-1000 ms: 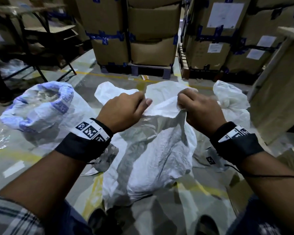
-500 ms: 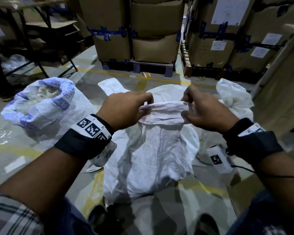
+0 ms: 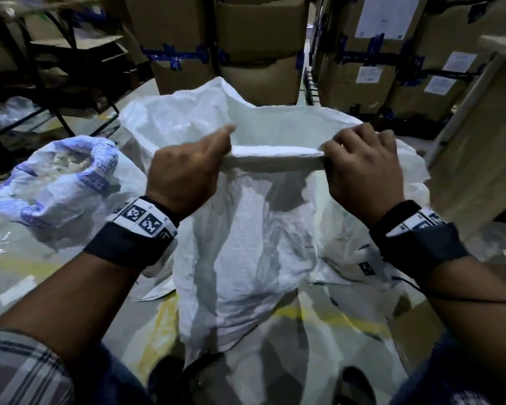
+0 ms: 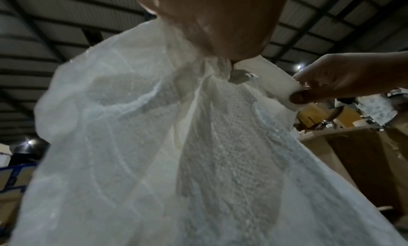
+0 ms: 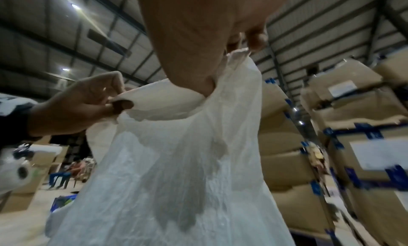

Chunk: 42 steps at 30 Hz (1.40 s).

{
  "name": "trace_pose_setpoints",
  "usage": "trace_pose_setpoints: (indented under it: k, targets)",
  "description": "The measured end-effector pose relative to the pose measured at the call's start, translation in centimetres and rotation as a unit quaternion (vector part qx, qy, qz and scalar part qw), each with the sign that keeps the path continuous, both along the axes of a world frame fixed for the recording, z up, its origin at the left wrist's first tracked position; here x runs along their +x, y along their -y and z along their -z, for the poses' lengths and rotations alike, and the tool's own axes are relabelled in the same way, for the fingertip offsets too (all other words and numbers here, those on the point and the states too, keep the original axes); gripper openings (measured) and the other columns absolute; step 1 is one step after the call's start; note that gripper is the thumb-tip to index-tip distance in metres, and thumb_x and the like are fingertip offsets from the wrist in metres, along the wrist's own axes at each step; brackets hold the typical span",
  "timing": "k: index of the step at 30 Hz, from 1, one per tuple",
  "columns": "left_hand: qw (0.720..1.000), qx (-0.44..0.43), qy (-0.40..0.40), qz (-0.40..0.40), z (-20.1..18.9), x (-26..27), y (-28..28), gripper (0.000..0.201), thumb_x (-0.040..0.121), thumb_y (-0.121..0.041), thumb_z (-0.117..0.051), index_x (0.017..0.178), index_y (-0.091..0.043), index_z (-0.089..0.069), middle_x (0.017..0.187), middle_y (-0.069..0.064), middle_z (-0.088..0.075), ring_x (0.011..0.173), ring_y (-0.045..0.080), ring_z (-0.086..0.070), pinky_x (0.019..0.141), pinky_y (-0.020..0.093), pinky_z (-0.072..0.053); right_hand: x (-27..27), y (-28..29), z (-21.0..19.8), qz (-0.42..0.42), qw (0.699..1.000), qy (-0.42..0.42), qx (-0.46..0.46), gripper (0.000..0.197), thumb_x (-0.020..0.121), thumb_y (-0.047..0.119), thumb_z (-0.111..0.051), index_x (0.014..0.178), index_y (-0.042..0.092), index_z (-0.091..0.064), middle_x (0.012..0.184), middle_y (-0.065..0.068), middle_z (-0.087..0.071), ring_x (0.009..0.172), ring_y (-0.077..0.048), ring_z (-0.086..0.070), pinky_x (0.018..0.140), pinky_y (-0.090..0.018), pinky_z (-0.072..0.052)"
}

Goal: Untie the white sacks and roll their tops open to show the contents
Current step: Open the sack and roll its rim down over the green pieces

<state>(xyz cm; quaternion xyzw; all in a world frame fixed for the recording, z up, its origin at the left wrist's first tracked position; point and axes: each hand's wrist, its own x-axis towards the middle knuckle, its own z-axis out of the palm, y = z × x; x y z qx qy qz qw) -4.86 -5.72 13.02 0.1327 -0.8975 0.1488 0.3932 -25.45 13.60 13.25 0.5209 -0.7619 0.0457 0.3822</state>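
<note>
A white woven sack [image 3: 246,258] stands on the floor in front of me, its mouth pulled wide. My left hand [image 3: 187,168] and right hand [image 3: 360,168] each grip the near rim, with a rolled band of fabric [image 3: 275,157] stretched tight between them. The far wall of the sack [image 3: 187,118] stands up behind the rim. In the left wrist view the sack [image 4: 154,145] hangs below my left hand [image 4: 212,23], and my right hand [image 4: 331,85] pinches the roll. From the right wrist, the sack [image 5: 176,171] drapes below, my left hand [image 5: 88,99] pinching its end. The contents are hidden.
A second sack [image 3: 56,182] with blue print sits at the left, its top rolled open on clear contents. Stacked cardboard boxes [image 3: 246,48] on pallets stand behind. A wooden crate [image 3: 473,147] is at the right, a metal rack [image 3: 56,68] at the back left.
Both hands have lifted the near rim and spread apart. The rolled band between them is longer and tighter, and the sack's mouth stands wider and higher.
</note>
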Motion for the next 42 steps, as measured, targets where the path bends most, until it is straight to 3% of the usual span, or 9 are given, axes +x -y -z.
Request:
trace_pose_setpoints:
  k: [3,9,13,17,23,27,31,38,42]
  targets:
    - [0.996,0.081,0.036,-0.006,0.8,-0.9,-0.6,0.024,0.079,-0.004,-0.066,0.098,-0.013,-0.054,0.060,0.007,-0.059,0.044,0.036,-0.055,0.043,0.028,-0.028,-0.8,0.3,0.9,0.004,1.000,-0.014,-0.015,0.016,0.095,0.020,-0.048,0.091,0.016,-0.063,0.094,-0.005,-0.060,0.090,-0.030,-0.057,0.090,-0.045,-0.033]
    - [0.924,0.334,0.138,0.122,2.3,-1.2,-1.1,0.020,0.096,-0.037,-0.046,0.112,-0.025,-0.046,0.094,-0.002,-0.060,0.081,0.025,-0.058,0.069,0.039,-0.044,-0.8,0.2,2.2,-0.030,0.994,-0.071,-0.076,0.011,0.093,0.010,-0.049,0.084,0.016,-0.053,0.080,-0.005,-0.050,0.064,-0.028,-0.047,0.078,-0.041,-0.035]
    - [0.869,0.449,0.167,0.123,1.9,-1.0,-1.0,0.066,0.100,-0.062,-0.028,0.092,-0.005,-0.059,0.089,0.017,-0.059,0.081,0.027,-0.056,0.077,0.039,-0.041,-0.8,0.3,2.8,0.022,0.997,-0.053,-0.042,0.016,0.092,0.005,-0.043,0.083,0.016,-0.049,0.084,-0.005,-0.049,0.073,-0.029,-0.052,0.083,-0.043,-0.029]
    - [0.905,0.349,0.234,0.070,2.4,-1.2,-0.7,0.032,0.091,-0.055,-0.060,0.101,-0.026,-0.070,0.089,-0.003,-0.068,0.082,0.017,-0.062,0.070,0.037,-0.050,0.2,0.7,2.3,0.104,0.990,0.076,0.064,0.018,0.071,0.006,-0.044,0.086,0.011,-0.052,0.099,-0.012,-0.050,0.082,-0.033,-0.055,0.087,-0.045,-0.031]
    - [0.972,0.137,0.180,0.064,2.9,-1.7,-1.5,0.021,0.089,-0.045,-0.064,0.098,-0.028,-0.070,0.091,-0.005,-0.068,0.089,0.024,-0.064,0.069,0.035,-0.040,3.0,0.0,2.2,0.095,0.958,0.198,0.182,0.028,0.073,0.024,-0.062,0.098,0.012,-0.069,0.139,-0.009,-0.050,0.143,-0.028,-0.030,0.106,-0.057,-0.024]
    - [0.985,0.032,0.118,0.118,3.0,-1.7,-1.8,0.016,0.089,-0.039,-0.067,0.096,-0.025,-0.074,0.094,-0.005,-0.070,0.082,0.025,-0.063,0.070,0.036,-0.038,4.0,0.1,1.4,-0.119,0.980,0.137,0.076,0.029,0.087,0.026,-0.064,0.114,0.016,-0.064,0.136,-0.004,-0.058,0.139,-0.025,-0.044,0.111,-0.051,-0.032]
    - [0.984,-0.041,0.088,0.152,3.1,-2.1,-2.3,0.018,0.097,-0.038,-0.062,0.099,-0.025,-0.074,0.096,-0.005,-0.070,0.078,0.024,-0.061,0.069,0.037,-0.040,3.7,0.3,2.3,-0.131,0.943,0.296,0.076,0.022,0.085,0.024,-0.071,0.101,0.014,-0.061,0.097,-0.003,-0.064,0.089,-0.033,-0.062,0.066,-0.041,-0.049]
    - [0.960,0.110,0.249,0.071,1.9,-0.8,1.1,0.060,0.090,-0.075,-0.036,0.130,-0.037,-0.058,0.111,-0.008,-0.070,0.102,0.022,-0.058,0.085,0.040,-0.049,1.9,-0.3,3.1,-0.118,0.982,0.137,0.054,0.024,0.072,0.005,-0.066,0.096,0.008,-0.062,0.087,-0.009,-0.066,0.058,-0.040,-0.052,0.052,-0.032,-0.035]
    - [0.912,0.212,0.345,0.073,2.8,0.9,4.2,0.053,0.084,-0.065,-0.060,0.131,-0.040,-0.055,0.108,-0.011,-0.066,0.102,0.017,-0.056,0.088,0.039,-0.049,1.2,-0.7,3.3,-0.117,0.980,0.145,0.065,0.025,0.072,-0.002,-0.055,0.093,0.011,-0.055,0.085,-0.007,-0.069,0.057,-0.039,-0.051,0.059,-0.034,-0.040]
